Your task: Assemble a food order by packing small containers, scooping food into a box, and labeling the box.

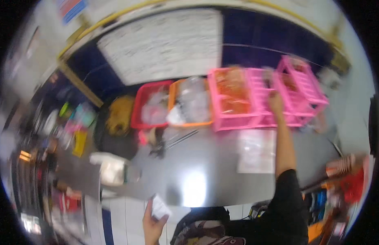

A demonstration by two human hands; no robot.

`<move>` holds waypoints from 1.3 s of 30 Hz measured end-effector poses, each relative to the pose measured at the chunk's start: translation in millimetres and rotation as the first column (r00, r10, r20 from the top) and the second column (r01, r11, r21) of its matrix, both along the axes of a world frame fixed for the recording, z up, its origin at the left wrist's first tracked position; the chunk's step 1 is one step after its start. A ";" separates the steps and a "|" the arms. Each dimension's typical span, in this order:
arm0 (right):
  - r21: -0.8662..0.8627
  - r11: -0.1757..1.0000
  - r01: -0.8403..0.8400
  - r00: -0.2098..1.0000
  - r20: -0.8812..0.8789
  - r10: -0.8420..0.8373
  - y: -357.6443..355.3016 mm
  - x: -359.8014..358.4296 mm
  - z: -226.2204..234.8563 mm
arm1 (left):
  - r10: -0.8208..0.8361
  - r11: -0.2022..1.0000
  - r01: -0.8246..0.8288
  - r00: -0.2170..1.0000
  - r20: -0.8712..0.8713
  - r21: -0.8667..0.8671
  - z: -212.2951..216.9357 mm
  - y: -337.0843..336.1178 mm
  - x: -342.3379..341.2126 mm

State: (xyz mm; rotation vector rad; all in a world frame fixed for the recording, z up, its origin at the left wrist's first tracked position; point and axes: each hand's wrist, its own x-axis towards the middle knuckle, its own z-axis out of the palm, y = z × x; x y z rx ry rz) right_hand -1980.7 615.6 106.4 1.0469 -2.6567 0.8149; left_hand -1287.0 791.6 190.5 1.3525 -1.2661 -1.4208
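My left hand (154, 224) is near the lower edge, its thumb and fingers closed on a small white slip of paper (160, 207). My right arm stretches across the steel table, and my right hand (275, 101) is at the middle pink plastic basket (257, 87). Just beyond its fingers is a greyish, partly see-through item (268, 76) that blur keeps me from naming. The blur also hides whether those fingers grip anything. Beside my right forearm a clear plastic sheet or bag (256, 153) lies flat on the table.
Orange-red packets (234, 92) fill the left pink basket. An orange basket (210, 122) and a red basket (136, 118) hold clear bags. Farther left are a brown lump (119, 115) on a dark round tray and a white container (112, 169). A long thin rod (182, 139) lies before the baskets.
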 end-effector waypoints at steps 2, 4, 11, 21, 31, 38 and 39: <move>0.136 0.986 -0.096 0.993 -0.054 0.105 -9.2 -51.7 -22.3 | -0.045 0.999 0.046 0.998 0.052 -0.014 18.7 -5.8 -9.5; 0.176 0.975 -0.133 0.983 -0.102 0.153 -15.3 -113.1 -30.1 | -0.061 0.998 0.060 0.997 0.038 0.015 35.1 -14.2 -16.7; 0.297 0.955 -0.018 0.988 -0.142 0.062 -93.1 -152.7 -51.2 | 0.073 0.995 -0.068 0.995 0.069 -0.079 60.0 -7.9 -23.6; -0.186 0.982 -0.007 0.962 -0.269 -0.044 -46.1 -121.7 7.5 | 0.030 0.997 -0.034 0.998 -0.060 -0.063 58.3 -19.7 7.2; -0.670 0.649 -0.360 0.152 0.644 0.749 17.3 351.2 77.5 | -0.160 0.987 0.156 0.918 -0.363 -0.042 17.5 -67.0 121.7; -0.269 0.340 -0.901 0.091 0.651 0.754 -6.2 695.1 45.6 | -0.195 0.981 0.191 0.972 -0.128 -0.045 -24.0 -93.6 290.6; -0.312 0.323 -0.894 0.099 0.565 0.819 -22.5 719.8 40.7 | -0.209 0.978 0.204 0.969 -0.133 -0.052 -22.7 -98.4 308.7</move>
